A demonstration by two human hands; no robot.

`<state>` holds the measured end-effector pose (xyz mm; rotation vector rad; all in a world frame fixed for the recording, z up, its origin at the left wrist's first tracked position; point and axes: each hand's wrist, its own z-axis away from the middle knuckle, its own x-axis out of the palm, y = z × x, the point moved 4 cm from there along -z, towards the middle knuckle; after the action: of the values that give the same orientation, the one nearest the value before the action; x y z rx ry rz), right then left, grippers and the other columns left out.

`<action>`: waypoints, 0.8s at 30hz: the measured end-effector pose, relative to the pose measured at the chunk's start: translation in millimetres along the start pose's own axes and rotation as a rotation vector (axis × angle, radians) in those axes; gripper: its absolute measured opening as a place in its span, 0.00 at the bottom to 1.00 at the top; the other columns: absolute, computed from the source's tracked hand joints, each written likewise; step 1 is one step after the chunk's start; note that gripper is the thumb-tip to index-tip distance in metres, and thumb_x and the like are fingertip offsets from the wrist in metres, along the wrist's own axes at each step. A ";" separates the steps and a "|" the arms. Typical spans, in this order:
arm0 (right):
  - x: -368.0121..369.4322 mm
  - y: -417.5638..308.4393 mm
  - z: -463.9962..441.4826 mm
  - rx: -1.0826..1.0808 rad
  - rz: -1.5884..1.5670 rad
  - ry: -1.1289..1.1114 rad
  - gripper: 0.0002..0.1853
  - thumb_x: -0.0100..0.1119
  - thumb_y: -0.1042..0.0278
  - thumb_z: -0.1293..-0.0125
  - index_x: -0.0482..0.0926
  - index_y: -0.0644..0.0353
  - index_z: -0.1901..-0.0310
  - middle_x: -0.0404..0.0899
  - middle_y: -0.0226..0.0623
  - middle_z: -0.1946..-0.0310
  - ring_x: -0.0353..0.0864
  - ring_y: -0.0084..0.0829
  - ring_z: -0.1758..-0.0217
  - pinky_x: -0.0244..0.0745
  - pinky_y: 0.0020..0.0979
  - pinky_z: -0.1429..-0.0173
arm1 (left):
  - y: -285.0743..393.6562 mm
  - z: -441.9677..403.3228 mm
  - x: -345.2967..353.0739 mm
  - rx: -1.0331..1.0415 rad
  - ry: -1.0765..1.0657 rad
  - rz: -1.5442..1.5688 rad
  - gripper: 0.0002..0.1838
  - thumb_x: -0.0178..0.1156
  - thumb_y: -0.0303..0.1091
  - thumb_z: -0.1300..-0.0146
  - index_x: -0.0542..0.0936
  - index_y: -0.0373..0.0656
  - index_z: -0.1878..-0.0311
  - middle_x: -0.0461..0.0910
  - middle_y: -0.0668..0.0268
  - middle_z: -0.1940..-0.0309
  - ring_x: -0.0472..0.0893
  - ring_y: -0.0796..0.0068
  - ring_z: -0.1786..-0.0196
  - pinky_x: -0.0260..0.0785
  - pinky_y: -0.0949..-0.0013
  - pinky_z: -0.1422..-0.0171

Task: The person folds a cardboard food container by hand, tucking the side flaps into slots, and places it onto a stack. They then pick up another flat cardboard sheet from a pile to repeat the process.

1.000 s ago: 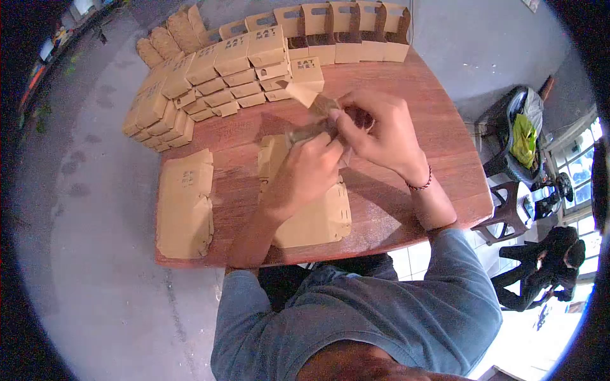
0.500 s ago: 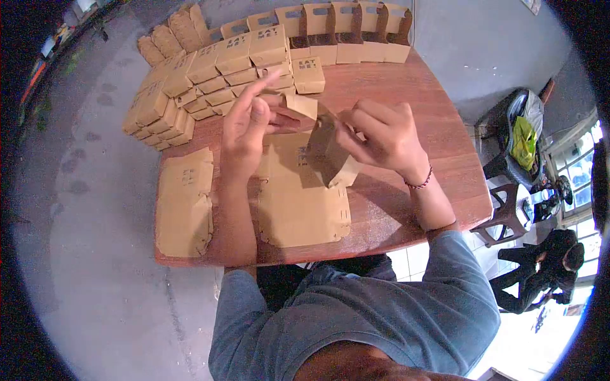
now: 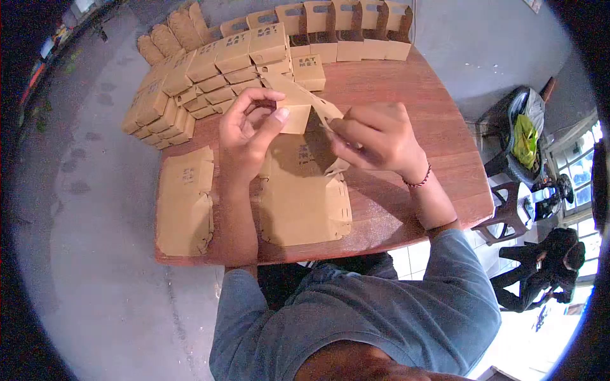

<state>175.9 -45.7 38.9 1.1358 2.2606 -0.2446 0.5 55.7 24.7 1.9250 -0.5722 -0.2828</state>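
Note:
Between my hands, above the table, is a partly folded brown cardboard box [image 3: 295, 119]. My left hand [image 3: 246, 134] pinches one of its flaps between thumb and fingers. On the other side, my right hand [image 3: 379, 138], with a braided bracelet at the wrist, grips the box's edge with bent fingers. Part of the box is hidden behind that hand. Beneath them lies a flat cardboard blank [image 3: 305, 209] with printed lettering and slotted edges. A second flat blank [image 3: 184, 206] rests to the left, next to my left forearm.
Folded boxes marked "EAT ME!" [image 3: 232, 54] are stacked at the table's far left. Behind them stands a row of cardboard carriers with handle holes [image 3: 349, 28]. The wooden table [image 3: 432, 127] has a curved edge. A stool [image 3: 508, 213] and a person in dark clothes [image 3: 540, 267] are at right.
The box between my hands has turned, and its flap now faces me. My left hand's fingers have closed from spread to a pinch on it. My right hand keeps its grip.

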 end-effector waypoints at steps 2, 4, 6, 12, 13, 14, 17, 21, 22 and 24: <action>-2.6 4.7 -3.0 0.125 -0.100 0.046 0.06 0.66 0.68 0.43 0.81 0.58 0.66 0.77 0.33 0.77 0.78 0.32 0.80 0.73 0.32 0.78 | -2.5 0.8 -1.6 0.018 -0.008 -0.011 0.10 0.64 0.26 0.37 0.75 0.36 0.55 0.77 0.68 0.63 0.77 0.84 0.62 0.72 0.80 0.55; -2.4 3.1 -5.1 0.233 -0.190 0.074 0.06 0.65 0.69 0.42 0.82 0.59 0.65 0.78 0.35 0.77 0.78 0.32 0.80 0.74 0.32 0.76 | -2.1 1.1 -0.1 0.035 -0.017 -0.020 0.10 0.64 0.24 0.38 0.75 0.36 0.56 0.76 0.68 0.63 0.77 0.84 0.62 0.72 0.80 0.56; -1.8 5.4 -4.3 0.342 -0.282 0.103 0.06 0.65 0.69 0.41 0.82 0.61 0.65 0.79 0.36 0.77 0.79 0.31 0.79 0.75 0.31 0.75 | 1.3 2.0 3.1 0.069 0.003 -0.015 0.10 0.64 0.21 0.39 0.74 0.36 0.57 0.77 0.66 0.63 0.77 0.84 0.62 0.72 0.80 0.56; 8.5 10.0 -1.1 0.526 -0.387 0.134 0.07 0.66 0.68 0.40 0.83 0.63 0.67 0.80 0.38 0.78 0.78 0.26 0.80 0.73 0.27 0.74 | 0.0 5.4 14.1 0.116 0.036 -0.047 0.09 0.62 0.19 0.38 0.72 0.37 0.59 0.78 0.65 0.63 0.78 0.84 0.62 0.73 0.80 0.58; 10.3 9.1 0.5 0.527 -0.394 0.157 0.07 0.67 0.68 0.40 0.83 0.63 0.67 0.80 0.38 0.78 0.78 0.25 0.80 0.72 0.26 0.75 | -1.0 6.1 17.0 0.117 0.036 -0.045 0.09 0.62 0.19 0.38 0.72 0.37 0.59 0.78 0.65 0.63 0.78 0.84 0.62 0.73 0.80 0.58; 11.7 8.4 1.7 0.528 -0.401 0.180 0.06 0.67 0.69 0.41 0.82 0.63 0.68 0.80 0.37 0.78 0.77 0.24 0.80 0.72 0.26 0.75 | -2.0 7.1 18.9 0.113 0.054 -0.016 0.09 0.62 0.19 0.38 0.71 0.37 0.60 0.78 0.64 0.63 0.78 0.84 0.61 0.73 0.80 0.58; 12.6 5.1 1.9 0.484 -0.369 0.246 0.05 0.67 0.71 0.41 0.82 0.63 0.69 0.80 0.37 0.78 0.77 0.24 0.81 0.71 0.26 0.76 | -3.4 10.2 24.0 0.119 0.055 0.017 0.10 0.62 0.18 0.39 0.70 0.38 0.63 0.78 0.63 0.64 0.78 0.83 0.62 0.73 0.79 0.57; 12.8 3.2 3.1 0.456 -0.339 0.248 0.05 0.67 0.71 0.41 0.81 0.63 0.69 0.80 0.37 0.78 0.77 0.25 0.81 0.71 0.26 0.77 | -2.1 12.8 29.9 0.151 0.040 0.028 0.11 0.62 0.18 0.39 0.68 0.40 0.66 0.78 0.63 0.65 0.78 0.82 0.61 0.74 0.78 0.56; 13.3 3.1 2.8 0.449 -0.346 0.250 0.05 0.67 0.72 0.41 0.81 0.63 0.69 0.80 0.37 0.78 0.77 0.25 0.81 0.71 0.26 0.77 | -2.2 12.7 29.6 0.154 0.041 0.029 0.11 0.62 0.18 0.39 0.68 0.40 0.66 0.78 0.63 0.65 0.78 0.82 0.61 0.74 0.78 0.56; 13.8 3.4 2.4 0.441 -0.354 0.250 0.05 0.67 0.72 0.41 0.81 0.63 0.69 0.80 0.37 0.78 0.77 0.25 0.81 0.71 0.26 0.77 | -4.0 12.8 28.6 0.125 0.054 0.022 0.12 0.62 0.18 0.39 0.67 0.41 0.67 0.78 0.63 0.66 0.78 0.81 0.60 0.74 0.76 0.54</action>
<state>173.2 -35.3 29.3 1.0069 2.7111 -0.8161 20.5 32.2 17.6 2.0394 -0.5864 -0.1835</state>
